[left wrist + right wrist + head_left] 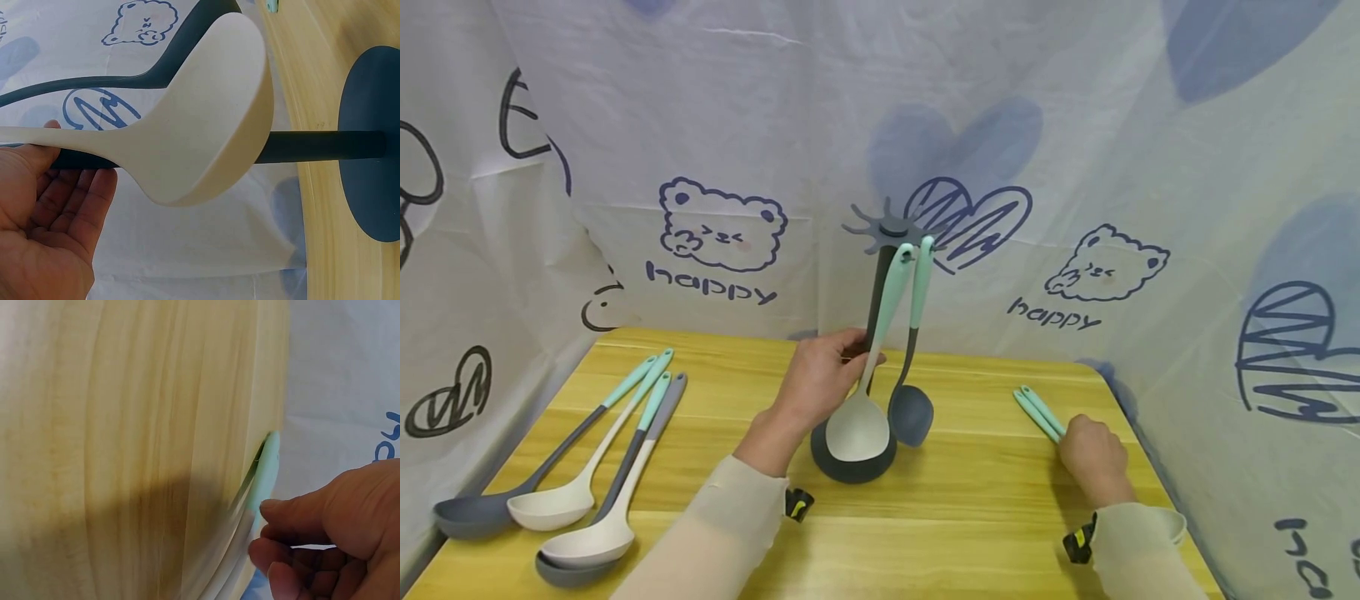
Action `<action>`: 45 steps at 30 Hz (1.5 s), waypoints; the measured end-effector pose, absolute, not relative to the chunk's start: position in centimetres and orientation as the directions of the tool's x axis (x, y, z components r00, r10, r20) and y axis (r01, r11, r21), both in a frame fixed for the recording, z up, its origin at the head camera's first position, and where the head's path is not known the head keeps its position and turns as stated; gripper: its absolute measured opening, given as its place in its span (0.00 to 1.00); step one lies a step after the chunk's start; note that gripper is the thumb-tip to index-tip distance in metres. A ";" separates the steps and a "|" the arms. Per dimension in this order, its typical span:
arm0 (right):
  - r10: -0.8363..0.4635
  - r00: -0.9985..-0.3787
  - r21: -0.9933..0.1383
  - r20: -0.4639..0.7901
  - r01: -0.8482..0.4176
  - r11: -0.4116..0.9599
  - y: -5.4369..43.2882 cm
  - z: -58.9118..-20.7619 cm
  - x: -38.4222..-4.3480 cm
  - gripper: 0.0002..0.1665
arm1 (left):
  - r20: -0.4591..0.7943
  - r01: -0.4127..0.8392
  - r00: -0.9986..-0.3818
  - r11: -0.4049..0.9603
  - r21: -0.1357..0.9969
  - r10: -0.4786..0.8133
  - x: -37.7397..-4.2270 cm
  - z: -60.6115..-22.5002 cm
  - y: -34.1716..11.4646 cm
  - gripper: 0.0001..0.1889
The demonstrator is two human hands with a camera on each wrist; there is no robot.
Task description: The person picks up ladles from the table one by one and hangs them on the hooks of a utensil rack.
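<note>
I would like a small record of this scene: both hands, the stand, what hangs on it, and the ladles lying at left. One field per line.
Left hand: holds the stand by its pole
Right hand: at two mint handles; grip unclear
Stand position: upright on the table
Hanging: white ladle, dark ladle, both mint-handled
Lying left: four ladles, two white, two dark
Overlap: grey-handled one partly covers a dark one

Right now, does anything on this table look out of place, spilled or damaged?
I see nothing spilled or damaged. Slightly untidy, though: at the left of the table, a grey-handled white ladle lies partly over a dark ladle, their bowls overlapping. Its grey handle also stands out beside the mint handles.
</note>
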State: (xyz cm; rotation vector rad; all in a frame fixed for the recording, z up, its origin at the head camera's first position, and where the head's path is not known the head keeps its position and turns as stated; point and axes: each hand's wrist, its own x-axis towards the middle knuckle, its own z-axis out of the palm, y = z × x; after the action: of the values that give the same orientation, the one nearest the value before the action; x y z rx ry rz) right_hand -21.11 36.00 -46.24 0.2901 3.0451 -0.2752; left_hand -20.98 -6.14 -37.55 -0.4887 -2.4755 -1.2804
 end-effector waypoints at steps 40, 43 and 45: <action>0.151 -0.974 -0.049 -0.167 0.161 0.986 35.6 -47.3 -21.0 0.11 | 0.403 0.417 -0.902 0.558 0.718 0.156 -21.1 -37.6 -6.1 0.09; 0.133 -0.978 -0.054 -0.162 0.143 0.988 35.7 -47.3 -20.7 0.11 | 0.399 0.415 -0.903 0.553 0.723 0.156 -21.0 -37.5 -6.1 0.08; 0.123 -0.979 -0.059 -0.162 0.134 0.989 35.6 -47.3 -20.6 0.10 | 0.395 0.411 -0.906 0.550 0.727 0.155 -20.9 -37.5 -6.1 0.08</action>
State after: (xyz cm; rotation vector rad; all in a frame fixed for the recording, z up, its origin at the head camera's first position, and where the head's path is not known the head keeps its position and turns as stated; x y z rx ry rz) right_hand -20.64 35.64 -47.28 0.1933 2.9746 -0.1040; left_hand -20.93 -6.09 -37.49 -0.4696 -2.5041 -1.2838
